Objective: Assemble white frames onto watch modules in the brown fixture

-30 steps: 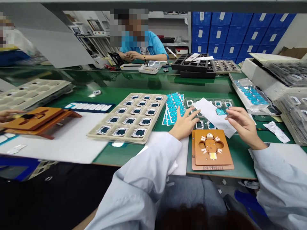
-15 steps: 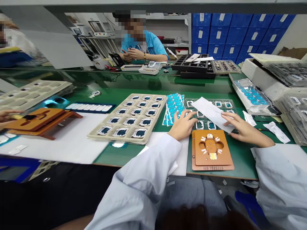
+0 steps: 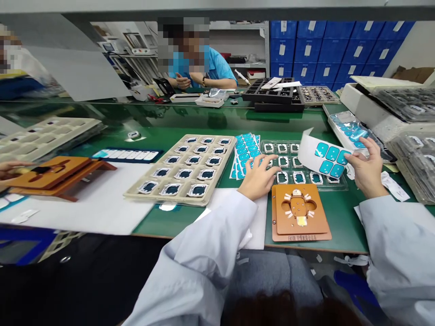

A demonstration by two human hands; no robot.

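My right hand (image 3: pixel 369 170) pinches the right edge of a white sheet with blue stickers (image 3: pixel 311 156), held tilted above a clear plastic tray (image 3: pixel 343 184). The sheet's left end curls up, and its blue stickers face me. My left hand (image 3: pixel 256 179) is open, fingers spread, between a fanned stack of blue sticker sheets (image 3: pixel 244 144) and the tray's left side. Small white frames (image 3: pixel 282 177) sit in the tray's pockets; the sheet hides some. Directly in front of me lies an orange fixture (image 3: pixel 299 206) with a shaped recess and white tabs.
A beige tray (image 3: pixel 180 174) of white frames stands left of my left arm. Further left, a person's hand (image 3: pixel 8 168) is at another orange fixture (image 3: pixel 54 172). Stacked clear trays (image 3: pixel 416 165) and a white box (image 3: pixel 353 102) line the right. A person in blue (image 3: pixel 219 68) sits opposite.
My right hand has moved right and up with the sheet, which has turned from its plain white side to show blue stickers. My left hand has barely moved.
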